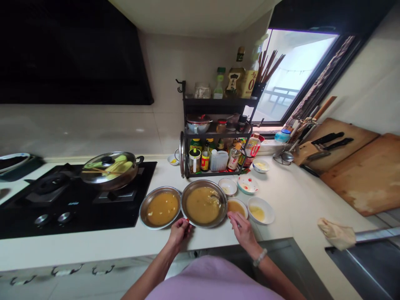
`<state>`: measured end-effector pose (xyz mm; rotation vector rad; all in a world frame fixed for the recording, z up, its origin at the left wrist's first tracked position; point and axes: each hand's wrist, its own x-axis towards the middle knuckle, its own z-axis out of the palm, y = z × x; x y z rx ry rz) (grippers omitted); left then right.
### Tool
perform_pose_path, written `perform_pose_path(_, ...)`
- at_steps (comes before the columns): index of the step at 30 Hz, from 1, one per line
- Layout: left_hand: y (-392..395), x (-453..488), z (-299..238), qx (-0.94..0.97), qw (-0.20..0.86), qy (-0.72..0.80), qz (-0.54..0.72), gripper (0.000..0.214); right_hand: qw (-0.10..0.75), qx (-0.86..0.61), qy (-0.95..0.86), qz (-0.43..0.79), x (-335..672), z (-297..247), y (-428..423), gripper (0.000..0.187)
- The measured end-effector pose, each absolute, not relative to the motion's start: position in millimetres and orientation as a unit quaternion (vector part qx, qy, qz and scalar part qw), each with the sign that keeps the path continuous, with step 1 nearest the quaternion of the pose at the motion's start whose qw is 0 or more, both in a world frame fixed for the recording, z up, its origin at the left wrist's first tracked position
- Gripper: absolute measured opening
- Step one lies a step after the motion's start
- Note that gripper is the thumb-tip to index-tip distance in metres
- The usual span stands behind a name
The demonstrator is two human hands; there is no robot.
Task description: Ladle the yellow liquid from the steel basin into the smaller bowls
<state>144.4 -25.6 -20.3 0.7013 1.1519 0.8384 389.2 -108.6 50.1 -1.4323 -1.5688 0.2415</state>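
Two steel bowls of yellow-brown liquid stand side by side on the white counter, the left bowl and the right bowl. My left hand is closed, its fingers pinching the near rim of the right bowl. My right hand rests at that bowl's right edge, next to a small white bowl of brown sauce. Its fingers are curled round something thin that I cannot make out.
A lidded pan with green vegetables sits on the black gas hob at left. A black condiment rack stands behind the bowls, several small dishes beside it. Cutting boards, knives and a cloth lie at right.
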Motion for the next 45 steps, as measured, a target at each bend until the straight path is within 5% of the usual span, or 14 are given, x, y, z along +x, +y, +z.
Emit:
perform_pose_path(13, -25.2, 145.2, -23.5, 0.317, 0.702, 0.509, 0.384, 0.045, 0.661, -0.628, -0.263, 0.316, 392.7, 43.6, -113.8, 0.043)
perform_pose_path(45, -25.8, 142.9, -27.8, 0.317, 0.705, 0.503, 0.387, 0.043, 0.728, -0.599, -0.161, 0.29, 417.2, 92.1, -141.9, 0.035)
